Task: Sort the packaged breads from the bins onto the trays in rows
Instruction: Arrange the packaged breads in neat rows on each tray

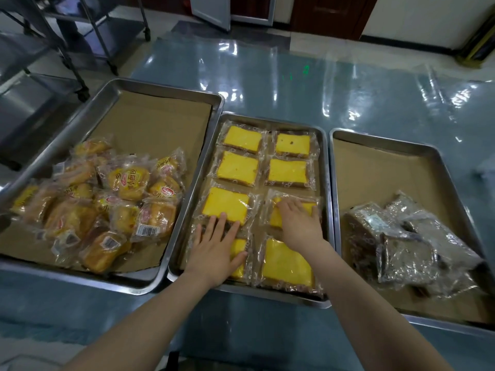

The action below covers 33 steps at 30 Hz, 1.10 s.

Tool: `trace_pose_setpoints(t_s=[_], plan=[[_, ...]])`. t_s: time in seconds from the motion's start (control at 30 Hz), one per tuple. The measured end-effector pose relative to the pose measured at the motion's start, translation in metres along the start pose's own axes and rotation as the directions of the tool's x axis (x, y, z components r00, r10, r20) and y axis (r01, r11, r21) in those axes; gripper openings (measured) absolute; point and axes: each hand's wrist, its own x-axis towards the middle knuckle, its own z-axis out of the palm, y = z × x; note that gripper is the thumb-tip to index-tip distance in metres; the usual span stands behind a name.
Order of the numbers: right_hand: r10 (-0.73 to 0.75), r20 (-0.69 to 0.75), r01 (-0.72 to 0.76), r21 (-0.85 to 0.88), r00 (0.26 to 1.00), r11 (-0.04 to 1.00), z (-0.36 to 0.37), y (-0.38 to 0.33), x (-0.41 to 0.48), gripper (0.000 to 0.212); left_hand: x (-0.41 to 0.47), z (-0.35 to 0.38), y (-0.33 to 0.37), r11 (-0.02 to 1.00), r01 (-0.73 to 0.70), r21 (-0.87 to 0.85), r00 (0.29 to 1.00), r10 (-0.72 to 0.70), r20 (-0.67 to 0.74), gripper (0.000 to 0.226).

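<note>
Yellow cakes [287, 171] filling middle tray [325, 167]

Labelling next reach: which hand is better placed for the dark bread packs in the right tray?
Right, likely. The right hand lies on the right column of the middle tray, nearest the dark bread packs; the left hand must cross it.

The middle tray [267, 293] holds eight yellow slices [237, 168], each flat in clear wrap, laid in two columns of four rows, their wrappers touching or overlapping. On the left tray [166, 89], golden buns [107, 204] in printed wrappers lie heaped at its near end. On the right tray [335, 210], dark breads [401, 250] in clear wrap sit jumbled at its near end.
</note>
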Motion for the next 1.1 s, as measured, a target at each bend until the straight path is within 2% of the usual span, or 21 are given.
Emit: trace_pose_setpoints(t_s=[0.27,0.43,0.57,0.7,0.83,1.0,1.1], plan=[[-0.022,-0.019,0.023,0.056,1.0,0.998,0.02,0.014,-0.002,0.079,0.001,0.004,-0.002,1.0,0.01,-0.014,1.0,-0.01,-0.004,0.075],[-0.002,0.035,0.005,-0.06,0.999,0.998,0.028,0.014,0.005,0.071,0.001,0.005,0.0,1.0,0.019,0.001,1.0,-0.019,-0.001,0.077],[0.038,0.073,-0.035,-0.05,0.997,0.998,0.025,0.01,0.01,0.071,0.0,0.003,0.001,1.0,0.02,0.007,1.0,-0.02,-0.001,0.076],[0.017,0.105,-0.013,-0.037,0.994,0.999,0.018,0.011,0.007,0.073,0.0,-0.003,0.001,1.0,0.011,-0.02,1.0,-0.01,0.012,0.076],[-0.018,0.071,0.019,-0.019,0.997,1.0,0.019,0.016,-0.01,0.073,0.003,-0.012,0.0,0.999,0.009,-0.049,0.998,-0.006,0.056,0.079],[-0.031,-0.066,0.028,-0.038,0.997,0.999,0.011,0.01,-0.02,0.074,0.014,-0.024,0.004,1.0,-0.004,-0.003,0.996,0.004,0.085,0.085],[-0.042,-0.026,0.042,0.003,0.999,0.999,0.011,0.01,-0.024,0.071,0.014,-0.02,0.004,1.0,0.003,0.006,0.998,-0.004,0.068,0.085]])
